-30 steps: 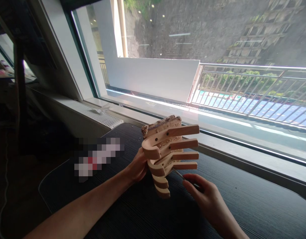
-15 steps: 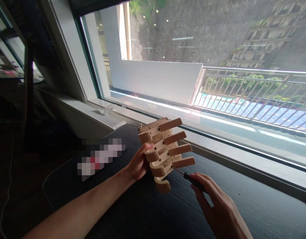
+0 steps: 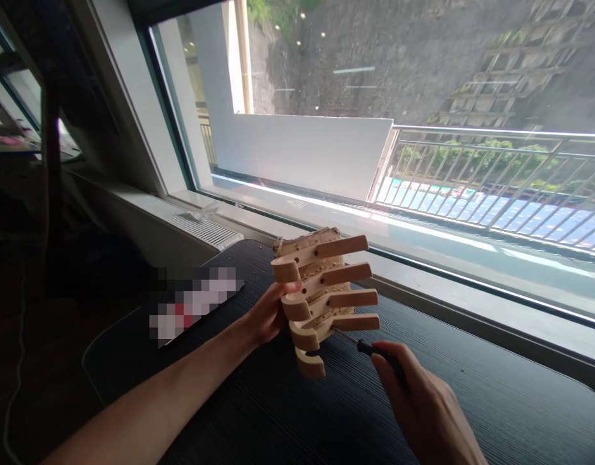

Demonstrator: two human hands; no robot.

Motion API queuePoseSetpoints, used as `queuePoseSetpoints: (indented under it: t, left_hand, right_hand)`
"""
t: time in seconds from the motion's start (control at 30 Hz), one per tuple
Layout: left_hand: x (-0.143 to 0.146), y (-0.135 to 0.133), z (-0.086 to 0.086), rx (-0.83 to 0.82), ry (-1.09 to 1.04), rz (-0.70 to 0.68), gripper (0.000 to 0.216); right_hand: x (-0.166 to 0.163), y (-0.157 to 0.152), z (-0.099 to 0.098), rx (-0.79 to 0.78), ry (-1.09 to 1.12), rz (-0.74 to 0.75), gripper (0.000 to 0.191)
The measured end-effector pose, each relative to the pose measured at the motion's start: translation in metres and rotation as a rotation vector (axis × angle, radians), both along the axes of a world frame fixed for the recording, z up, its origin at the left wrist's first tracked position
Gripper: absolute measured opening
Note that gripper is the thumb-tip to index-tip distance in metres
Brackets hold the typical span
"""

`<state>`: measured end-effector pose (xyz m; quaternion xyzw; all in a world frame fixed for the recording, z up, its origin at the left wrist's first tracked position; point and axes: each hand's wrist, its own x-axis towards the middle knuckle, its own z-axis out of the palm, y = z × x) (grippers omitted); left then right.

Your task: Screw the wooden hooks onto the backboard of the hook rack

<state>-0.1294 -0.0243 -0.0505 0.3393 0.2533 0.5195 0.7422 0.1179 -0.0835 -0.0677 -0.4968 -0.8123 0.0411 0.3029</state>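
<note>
Wooden hook rack (image 3: 321,300), four curved prongs fixed across a rough-edged board, is propped at a tilt above the dark surface (image 3: 278,426) beside a bright window; whether its lower edge touches down cannot be told. The left hand (image 3: 271,314) grips it by the side, thumb laid over the front near the curled ends, the fingers mostly hidden behind. The right hand (image 3: 423,394) is closed around the black handle of a screwdriver (image 3: 367,348), its tip at the lowest prong. The rack looks stiff and fairly light, not slippery, with a coarse board that could scratch the skin; slim prong ends seem the likeliest parts to chip. The solid board edge appears the surest hold, clear of the driver. Prongs jutting rightward crowd the tool's approach. A pixelated item (image 3: 195,307) lies to the left on the surface, well apart; beyond stand a vent grille (image 3: 193,225) and the window sill (image 3: 423,294), close behind the rack.
</note>
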Motion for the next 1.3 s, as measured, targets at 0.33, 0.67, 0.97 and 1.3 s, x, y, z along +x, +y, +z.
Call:
queuePoseSetpoints:
  t: [0.33,0.67,0.97,1.3]
  left_hand:
    - [0.004,-0.001,0.001,-0.050,-0.027,0.075,0.030]
    - [0.004,-0.003,0.004,-0.050,-0.009,0.053,0.031]
    - [0.004,-0.003,0.000,-0.060,0.024,0.052,0.028]
    - [0.003,-0.002,0.006,-0.067,0.015,0.087,0.032]
  right_hand:
    - [-0.006,-0.001,0.004,0.279,-0.097,0.119,0.016]
    - [-0.003,-0.001,0.009,0.131,-0.026,0.075,0.024]
    - [-0.004,0.000,0.000,0.128,0.060,-0.001,0.014]
    - [-0.004,-0.001,0.003,0.192,-0.047,0.176,0.021]
